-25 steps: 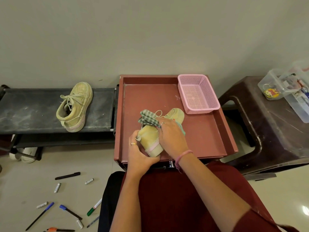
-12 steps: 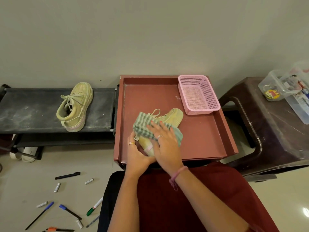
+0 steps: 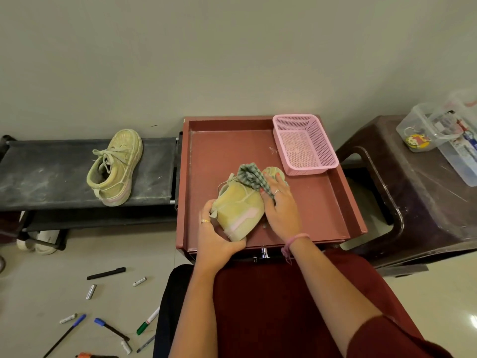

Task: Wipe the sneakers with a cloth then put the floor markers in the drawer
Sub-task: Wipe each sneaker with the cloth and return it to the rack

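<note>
A yellow-green sneaker [image 3: 238,209] lies on its side on the red-brown cabinet top [image 3: 320,202]. My left hand [image 3: 216,237] grips its heel end. My right hand [image 3: 280,206] presses a green checked cloth [image 3: 250,175] against the shoe's upper near the toe, fingers bent over the fabric. The second sneaker [image 3: 114,165] stands on the black shoe rack [image 3: 46,174] to the left. Several markers [image 3: 105,273] and caps lie scattered on the floor at lower left. A metal drawer knob [image 3: 263,252] shows on the cabinet front, below the top's near edge.
A pink mesh basket [image 3: 304,143] sits at the cabinet top's far right corner. A dark brown stool [image 3: 418,202] to the right carries clear plastic boxes [image 3: 438,135]. White shoes [image 3: 38,241] sit under the rack. My red-clad lap fills the bottom.
My right hand has slid the cloth from the sneaker's heel side up toward the toe, uncovering the shoe's side. My left hand keeps its grip on the heel.
</note>
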A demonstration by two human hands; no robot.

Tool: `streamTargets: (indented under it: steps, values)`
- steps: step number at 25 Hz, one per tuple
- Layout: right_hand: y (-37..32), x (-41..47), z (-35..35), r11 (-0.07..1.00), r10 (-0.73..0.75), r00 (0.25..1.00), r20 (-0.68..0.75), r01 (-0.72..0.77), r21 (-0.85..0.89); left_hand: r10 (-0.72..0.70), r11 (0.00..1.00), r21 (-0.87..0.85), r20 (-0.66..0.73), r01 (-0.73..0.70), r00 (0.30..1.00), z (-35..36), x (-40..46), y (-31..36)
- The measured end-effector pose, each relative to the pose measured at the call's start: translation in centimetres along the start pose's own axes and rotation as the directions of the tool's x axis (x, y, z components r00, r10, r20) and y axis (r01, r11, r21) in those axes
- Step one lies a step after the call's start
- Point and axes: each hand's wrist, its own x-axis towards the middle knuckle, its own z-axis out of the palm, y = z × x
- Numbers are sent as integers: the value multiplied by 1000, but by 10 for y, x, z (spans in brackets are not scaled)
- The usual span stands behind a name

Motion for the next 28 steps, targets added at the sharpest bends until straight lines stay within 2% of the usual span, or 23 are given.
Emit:
streamTargets:
  steps: [2, 5, 7, 8, 11, 14, 18, 21, 24, 28]
  values:
    - [-11, -2, 2, 1000, 2, 1000, 21, -2, -10, -2, 1000, 20, -3, 2, 1000, -1, 1, -2]
    - [-26, -52, 12, 972, -205, 968, 143, 183, 148, -22, 999, -25, 35, 22, 999, -1, 3, -5]
    - [-15, -77, 9, 947, -281, 947, 156, 248, 206, -11, 1000, -10, 61, 12, 998, -1, 1, -4]
    - [-7, -74, 5, 948, -268, 955, 127, 238, 212, -9, 1000, -2, 62, 9, 998, -1, 1, -5]
    - [13, -30, -6, 980, -104, 994, -22, 106, 168, -22, 1000, 11, 43, 22, 999, -3, 3, -10]
    - [13, 16, -14, 987, 50, 997, -65, -40, 158, -15, 998, 67, 42, 12, 999, -6, 3, -14]
    - [10, 17, -14, 993, 55, 998, -33, -51, 107, -41, 990, 137, 26, 38, 999, -6, 7, -22]
    - [13, -8, -17, 992, 73, 996, -49, -68, 103, 46, 958, 284, 17, -49, 999, -7, 12, -25]
    - [18, -22, -15, 990, 108, 992, -66, -101, 103, 151, 880, 447, 53, -159, 987, -9, 17, -25]
    - [8, -37, 5, 996, 86, 993, -87, -86, 6, 241, 683, 683, 122, -258, 963, -7, 22, -28]
